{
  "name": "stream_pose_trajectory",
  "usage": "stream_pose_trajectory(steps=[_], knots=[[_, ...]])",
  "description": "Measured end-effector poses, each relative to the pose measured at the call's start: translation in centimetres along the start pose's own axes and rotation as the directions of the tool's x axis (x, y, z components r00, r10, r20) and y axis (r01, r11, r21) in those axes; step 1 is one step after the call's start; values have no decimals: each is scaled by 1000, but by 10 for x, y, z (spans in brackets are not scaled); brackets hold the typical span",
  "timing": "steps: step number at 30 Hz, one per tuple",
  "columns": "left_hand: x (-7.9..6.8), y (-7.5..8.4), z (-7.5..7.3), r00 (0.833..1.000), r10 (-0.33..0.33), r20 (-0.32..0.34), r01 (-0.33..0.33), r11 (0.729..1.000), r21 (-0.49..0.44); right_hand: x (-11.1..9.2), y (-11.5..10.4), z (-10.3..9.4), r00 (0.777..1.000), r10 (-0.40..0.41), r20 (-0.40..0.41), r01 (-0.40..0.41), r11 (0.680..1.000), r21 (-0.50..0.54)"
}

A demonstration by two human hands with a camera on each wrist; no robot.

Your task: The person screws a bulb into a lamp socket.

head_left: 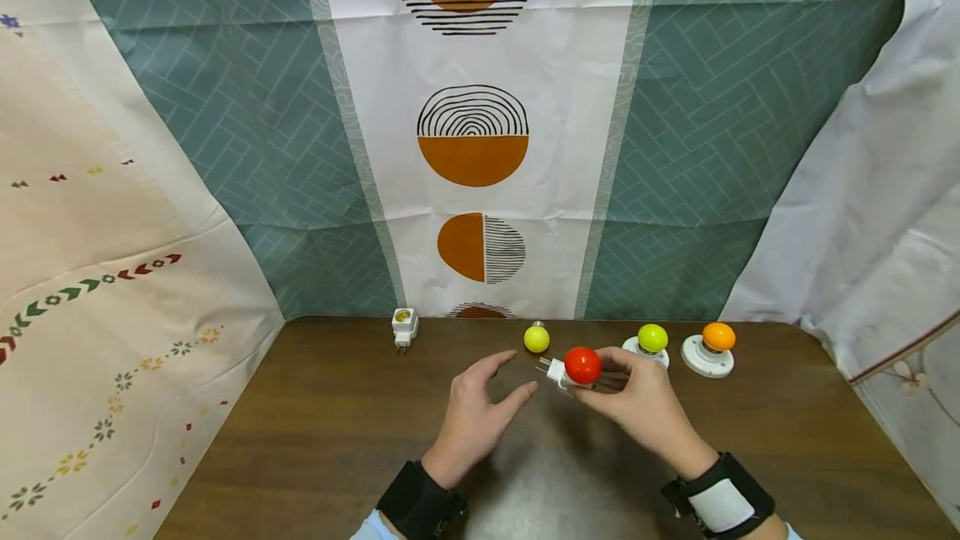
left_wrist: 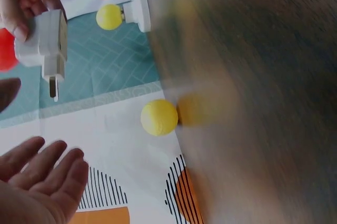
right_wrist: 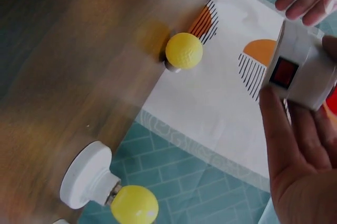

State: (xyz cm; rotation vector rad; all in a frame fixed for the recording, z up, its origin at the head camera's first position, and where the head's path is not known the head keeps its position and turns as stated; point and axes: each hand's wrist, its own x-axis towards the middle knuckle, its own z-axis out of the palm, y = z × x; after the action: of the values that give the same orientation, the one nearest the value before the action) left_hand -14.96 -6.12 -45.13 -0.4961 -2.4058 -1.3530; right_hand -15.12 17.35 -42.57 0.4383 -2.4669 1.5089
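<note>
My right hand (head_left: 652, 407) grips a white plug-in lamp holder (left_wrist: 45, 39) between thumb and fingers, above the table. A red bulb (head_left: 582, 365) sits in the holder, and its metal pins point toward my left hand. In the right wrist view a dark red rocker switch (right_wrist: 284, 71) shows on the holder's side. My left hand (head_left: 476, 419) hovers just left of the pins, thumb and fingers spread, holding nothing. Behind the two hands, a loose yellow bulb (head_left: 536, 339) lies on the table, its metal screw base toward the back.
At the back right stand two round white lamp bases, one with a yellow-green bulb (head_left: 652, 337), partly behind my right hand, the other with an orange bulb (head_left: 718, 337). Another white plug-in holder (head_left: 405, 327), without a bulb, lies back left. Patterned cloth (head_left: 480, 57) hangs behind the brown table (head_left: 315, 440).
</note>
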Motion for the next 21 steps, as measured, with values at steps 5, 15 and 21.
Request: stream_pose_trajectory(steps=[5, 15, 21], knots=[[0, -2, -4, 997, -72, -29, 73, 996, 51, -2, 6, -7, 988, 3, -156, -17, 996, -87], [-1, -8, -5, 986, -168, -6, 168, 983, 75, -8, 21, -22, 939, 69, -337, -166, 949, -268], [-2, -12, -5, 983, -186, -5, 185, 978, 93, -14, 27, -36, 912, 128, -391, -272, 901, -338]])
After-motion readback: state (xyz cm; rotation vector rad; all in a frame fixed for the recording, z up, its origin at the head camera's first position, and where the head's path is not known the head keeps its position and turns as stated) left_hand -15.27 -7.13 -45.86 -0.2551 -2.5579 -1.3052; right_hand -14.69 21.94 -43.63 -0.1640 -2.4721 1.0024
